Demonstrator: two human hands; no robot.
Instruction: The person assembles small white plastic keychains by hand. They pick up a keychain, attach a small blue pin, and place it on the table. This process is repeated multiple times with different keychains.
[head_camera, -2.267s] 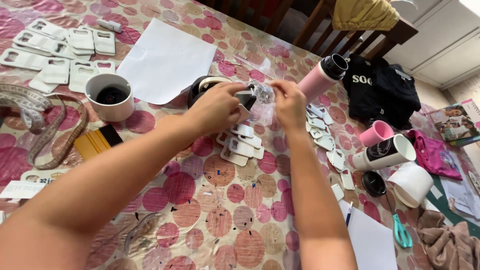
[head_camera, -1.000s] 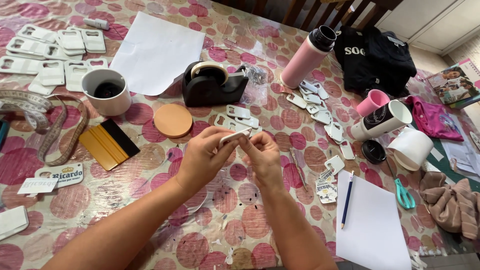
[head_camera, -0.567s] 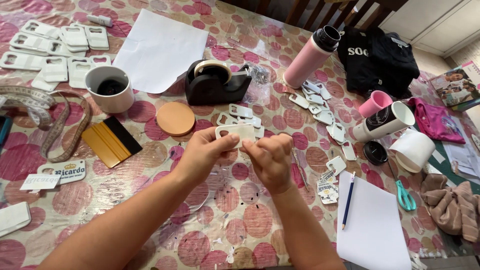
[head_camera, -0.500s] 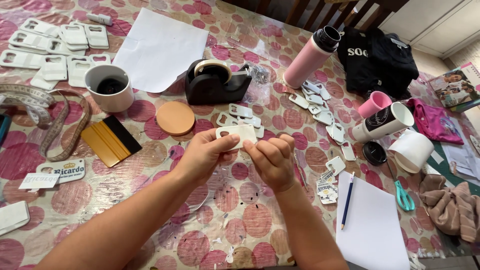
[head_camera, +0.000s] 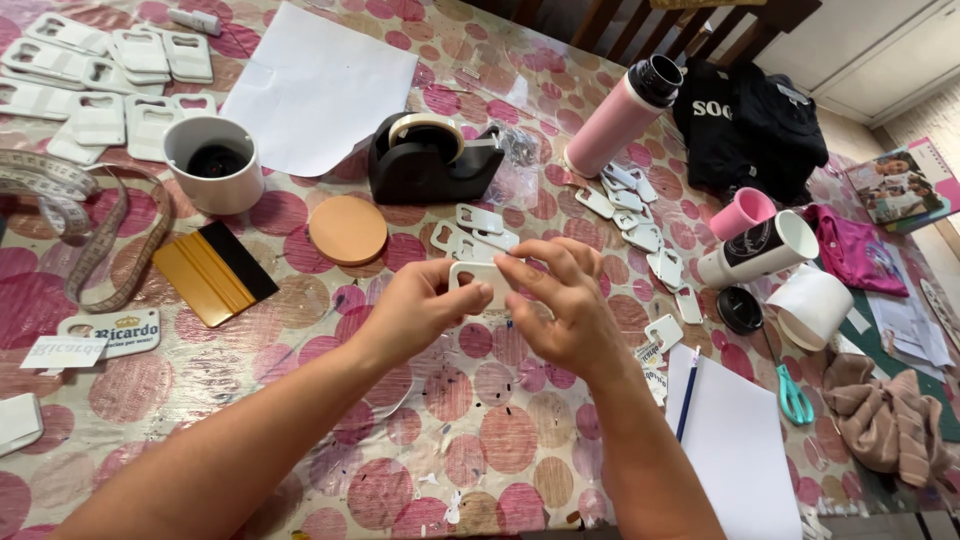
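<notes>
Both hands meet over the middle of a pink-spotted tablecloth (head_camera: 200, 370): the left hand (head_camera: 420, 305) and the right hand (head_camera: 565, 310) each pinch a small white plastic tag (head_camera: 478, 278) between curled fingertips, holding it just above the cloth. More white tags (head_camera: 480, 232) lie just beyond, before a black tape dispenser (head_camera: 430, 165). A blue pencil (head_camera: 688, 393) and white sheet (head_camera: 735, 455) lie near the right wrist. Bare cloth lies below the forearms towards the near table edge.
</notes>
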